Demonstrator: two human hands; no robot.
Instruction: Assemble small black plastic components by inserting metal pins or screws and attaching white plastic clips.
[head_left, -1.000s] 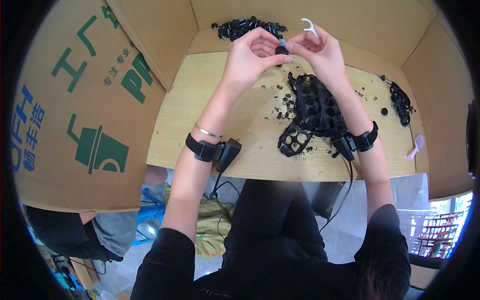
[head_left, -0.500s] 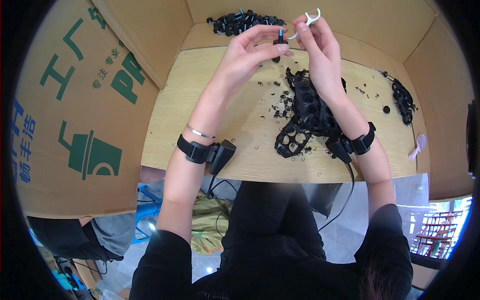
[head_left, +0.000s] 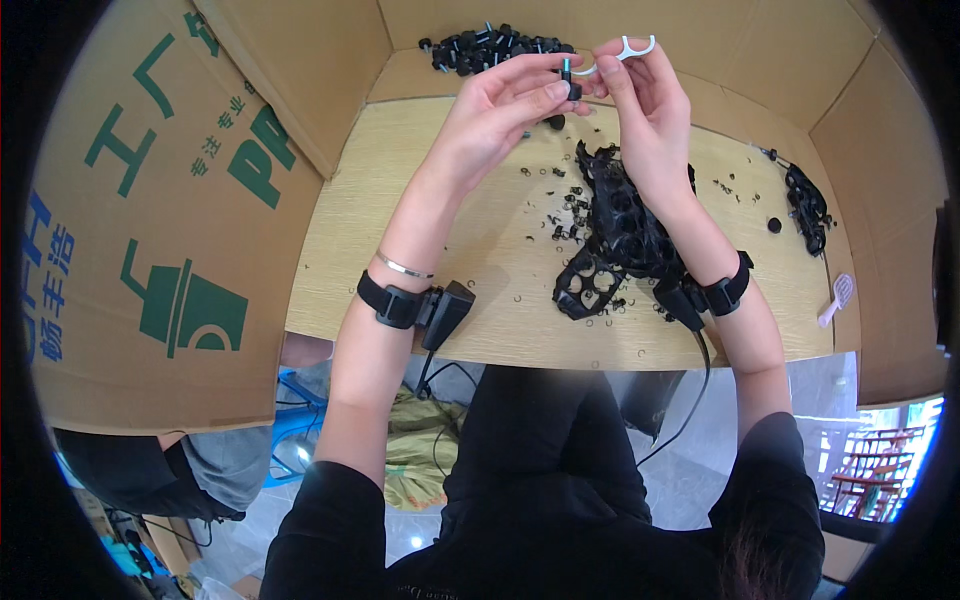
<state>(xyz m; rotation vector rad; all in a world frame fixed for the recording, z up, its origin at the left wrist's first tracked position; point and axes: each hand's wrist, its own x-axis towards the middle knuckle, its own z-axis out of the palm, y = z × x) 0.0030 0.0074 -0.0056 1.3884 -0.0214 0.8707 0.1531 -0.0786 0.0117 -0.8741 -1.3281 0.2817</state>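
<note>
My left hand [head_left: 486,118] pinches a black knob screw [head_left: 573,90] between thumb and fingers, its metal stud pointing up. In my right hand [head_left: 650,118] is a white floss pick [head_left: 638,50]; its forked end sticks out past the fingers, and its pointed tail reaches toward the knob screw's stud. Whether the tail touches the stud I cannot tell. Just below the left fingertips, another round black part [head_left: 556,122] lies on the table. Under my right wrist spreads a heap of black moulded plastic frames with round holes [head_left: 625,215], partly hidden by the forearm.
A pile of black knob screws [head_left: 480,50] lies against the back cardboard wall [head_left: 560,22]. Small black scraps and rings [head_left: 570,205] are scattered over the wooden table [head_left: 400,180]. At the right are more black frames [head_left: 803,210], a black cap [head_left: 774,225] and a pale purple brush [head_left: 838,298].
The floss pick has turned in my right hand, its forked end swinging right and lower. The knob screw in my left hand has shifted slightly right.
</note>
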